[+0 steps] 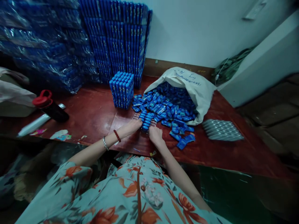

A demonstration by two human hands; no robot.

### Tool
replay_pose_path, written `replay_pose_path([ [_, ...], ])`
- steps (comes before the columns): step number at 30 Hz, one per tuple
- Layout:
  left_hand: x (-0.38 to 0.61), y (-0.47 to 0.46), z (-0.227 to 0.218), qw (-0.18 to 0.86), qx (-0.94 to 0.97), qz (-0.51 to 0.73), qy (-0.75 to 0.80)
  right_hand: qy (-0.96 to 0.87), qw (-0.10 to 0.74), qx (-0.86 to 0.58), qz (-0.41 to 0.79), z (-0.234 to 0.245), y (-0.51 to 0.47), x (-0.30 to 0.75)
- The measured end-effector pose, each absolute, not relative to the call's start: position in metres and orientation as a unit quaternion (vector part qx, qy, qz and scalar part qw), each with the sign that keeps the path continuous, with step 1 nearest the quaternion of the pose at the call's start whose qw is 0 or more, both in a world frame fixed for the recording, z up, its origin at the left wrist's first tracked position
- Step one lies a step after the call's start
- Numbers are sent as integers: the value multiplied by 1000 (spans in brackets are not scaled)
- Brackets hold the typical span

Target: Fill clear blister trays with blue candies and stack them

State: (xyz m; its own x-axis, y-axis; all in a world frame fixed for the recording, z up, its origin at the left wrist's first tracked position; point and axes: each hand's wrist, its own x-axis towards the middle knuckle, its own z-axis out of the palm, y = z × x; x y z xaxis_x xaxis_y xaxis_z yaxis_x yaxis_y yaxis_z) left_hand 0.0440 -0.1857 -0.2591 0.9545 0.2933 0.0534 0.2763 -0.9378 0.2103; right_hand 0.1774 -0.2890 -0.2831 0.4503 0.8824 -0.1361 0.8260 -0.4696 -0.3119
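Note:
Two short rows of blue packets (pixel 146 120) stand close together between my hands, near the front of the table. Clear ridged plastic (pixel 153 122) shows at both sides of them and looks like part of a clear plastic tray. My left hand (pixel 136 125), with fingers curled, grips at the left side of these rows. At the right side, my right hand (pixel 155 133) is closed on the near edge of the clear plastic. The fingertips of both hands are mostly hidden. Just beyond lies a heap of loose blue packets (pixel 161 109), spilling from a white sack (pixel 203 93).
A neat block of blue packets (pixel 121 90) stands behind my left hand, before tall blue stacks (pixel 116 37) at the wall. Stacked clear plastic trays (pixel 223 130) lie at right. A black bottle with red lid (pixel 51 107) lies at left on the red-brown table (pixel 93 109).

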Motion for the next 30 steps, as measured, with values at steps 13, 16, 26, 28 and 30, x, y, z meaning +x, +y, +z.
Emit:
replay_pose_path([
  [13,32,-168,-268,62,985,54,155,-447,384,-781,207,-293,-337,220],
  [16,29,-171,-270,50,985,54,155,-416,443,-764,217,-288,-387,226],
  [26,32,-182,-291,199,951,187,146,-105,427,-875,202,-380,-576,271],
  [28,32,-180,-294,223,941,201,153,-67,407,-895,170,-396,-590,282],
  [30,31,-178,-296,227,942,195,154,-39,381,-914,134,-405,-600,292],
])
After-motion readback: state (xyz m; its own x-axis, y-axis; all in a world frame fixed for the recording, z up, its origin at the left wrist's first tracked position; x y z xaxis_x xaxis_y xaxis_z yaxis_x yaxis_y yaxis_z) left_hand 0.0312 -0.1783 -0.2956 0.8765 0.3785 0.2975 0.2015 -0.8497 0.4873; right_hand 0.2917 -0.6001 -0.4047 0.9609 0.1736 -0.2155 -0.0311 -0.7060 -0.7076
